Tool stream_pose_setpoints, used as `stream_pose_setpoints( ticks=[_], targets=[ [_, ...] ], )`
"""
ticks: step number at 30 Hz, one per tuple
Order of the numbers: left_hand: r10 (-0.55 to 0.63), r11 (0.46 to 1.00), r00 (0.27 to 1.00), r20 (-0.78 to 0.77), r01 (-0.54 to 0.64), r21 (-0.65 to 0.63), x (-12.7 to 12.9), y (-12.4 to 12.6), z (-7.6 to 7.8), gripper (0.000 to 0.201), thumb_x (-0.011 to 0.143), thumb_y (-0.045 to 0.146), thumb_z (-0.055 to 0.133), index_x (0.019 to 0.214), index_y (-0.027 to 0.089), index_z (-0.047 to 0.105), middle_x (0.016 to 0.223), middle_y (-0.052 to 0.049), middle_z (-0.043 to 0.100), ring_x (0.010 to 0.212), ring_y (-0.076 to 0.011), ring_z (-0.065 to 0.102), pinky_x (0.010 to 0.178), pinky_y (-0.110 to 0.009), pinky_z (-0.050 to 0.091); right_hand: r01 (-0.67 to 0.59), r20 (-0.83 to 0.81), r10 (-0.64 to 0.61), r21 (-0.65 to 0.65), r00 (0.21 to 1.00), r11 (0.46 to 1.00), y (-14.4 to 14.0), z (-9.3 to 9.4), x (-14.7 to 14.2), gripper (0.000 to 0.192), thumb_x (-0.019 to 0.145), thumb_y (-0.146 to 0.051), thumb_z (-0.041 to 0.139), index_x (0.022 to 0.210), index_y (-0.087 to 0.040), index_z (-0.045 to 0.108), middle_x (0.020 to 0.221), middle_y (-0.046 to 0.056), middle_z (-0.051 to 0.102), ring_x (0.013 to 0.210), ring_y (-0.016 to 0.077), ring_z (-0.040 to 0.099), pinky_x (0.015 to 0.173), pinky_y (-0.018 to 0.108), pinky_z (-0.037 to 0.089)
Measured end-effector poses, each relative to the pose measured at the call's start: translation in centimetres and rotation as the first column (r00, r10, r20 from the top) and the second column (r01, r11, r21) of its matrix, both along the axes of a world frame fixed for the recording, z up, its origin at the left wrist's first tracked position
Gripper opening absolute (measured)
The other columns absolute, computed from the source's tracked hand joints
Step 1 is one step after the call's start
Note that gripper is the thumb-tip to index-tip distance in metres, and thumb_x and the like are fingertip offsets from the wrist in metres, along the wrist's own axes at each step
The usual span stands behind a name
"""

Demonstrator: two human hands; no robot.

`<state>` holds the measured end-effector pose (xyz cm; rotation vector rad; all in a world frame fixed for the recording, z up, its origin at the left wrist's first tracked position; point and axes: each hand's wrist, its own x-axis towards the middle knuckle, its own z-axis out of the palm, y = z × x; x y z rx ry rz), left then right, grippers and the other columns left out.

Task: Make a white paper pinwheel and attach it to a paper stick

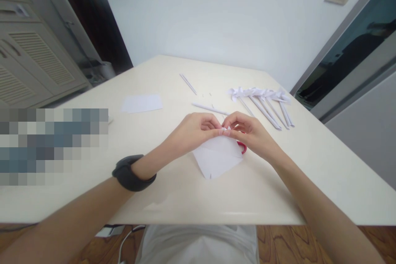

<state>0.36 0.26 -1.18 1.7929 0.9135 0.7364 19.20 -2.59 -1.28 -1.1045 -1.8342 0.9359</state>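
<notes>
Between my two hands hangs a white sheet of paper (pixel 216 154), its top edge pinched at the fingertips and its lower corner showing a small slit. My left hand (pixel 201 127) grips the paper between thumb and index finger, the other fingers curled. From the other side my right hand (pixel 246 130) pinches the same spot, fingertips nearly touching those of the left. Partly hidden behind the paper and the right hand is a red loop handle (pixel 242 147). A rolled paper stick (pixel 210 109) lies just beyond the hands.
Paper pinwheel-like pieces on rolled sticks (pixel 258 93) lie at the right back. A stack of white paper (pixel 142 103) rests at the left. Thin paper sticks (pixel 188 84) and small scraps lie near the middle of the white table (pixel 328 173). A wall stands behind.
</notes>
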Motion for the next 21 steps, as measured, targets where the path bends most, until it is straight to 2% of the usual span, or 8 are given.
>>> stream_pose_setpoints(
  ticks=[5,18,21],
  targets=[
    [0.008,1.000,1.000,-0.003,-0.008,0.010,-0.10,0.01,-0.03,0.021,0.075,0.037,0.065,0.078,0.017,0.063,0.079,-0.003,0.069,0.076,-0.0170,0.065,0.061,-0.023,0.044,0.006,-0.006,-0.006,0.015,1.000,1.000,-0.04,-0.08,-0.01,0.006,0.081,-0.025,0.061,0.082,-0.019,0.060,0.087,0.000,0.059,0.076,0.0105,0.054,0.061,0.022,0.042],
    [-0.002,0.998,0.999,-0.036,0.004,0.059,-0.18,-0.18,0.16,0.029,0.077,0.045,0.060,0.078,0.017,0.062,0.080,-0.004,0.068,0.077,-0.0180,0.064,0.063,-0.025,0.046,0.009,-0.037,-0.010,-0.017,0.999,1.000,-0.06,0.06,0.02,0.011,0.080,-0.029,0.064,0.079,-0.019,0.061,0.084,0.000,0.059,0.073,0.0111,0.054,0.067,0.026,0.045],
    [0.001,0.997,0.999,-0.050,0.002,0.074,-0.13,-0.16,0.20,0.027,0.079,0.044,0.058,0.079,0.017,0.061,0.080,-0.004,0.068,0.077,-0.0183,0.065,0.063,-0.026,0.047,-0.007,-0.049,0.006,-0.002,0.999,1.000,0.05,0.11,0.13,0.012,0.080,-0.031,0.064,0.079,-0.019,0.063,0.087,0.002,0.060,0.078,0.0127,0.056,0.072,0.027,0.046]
  ],
)
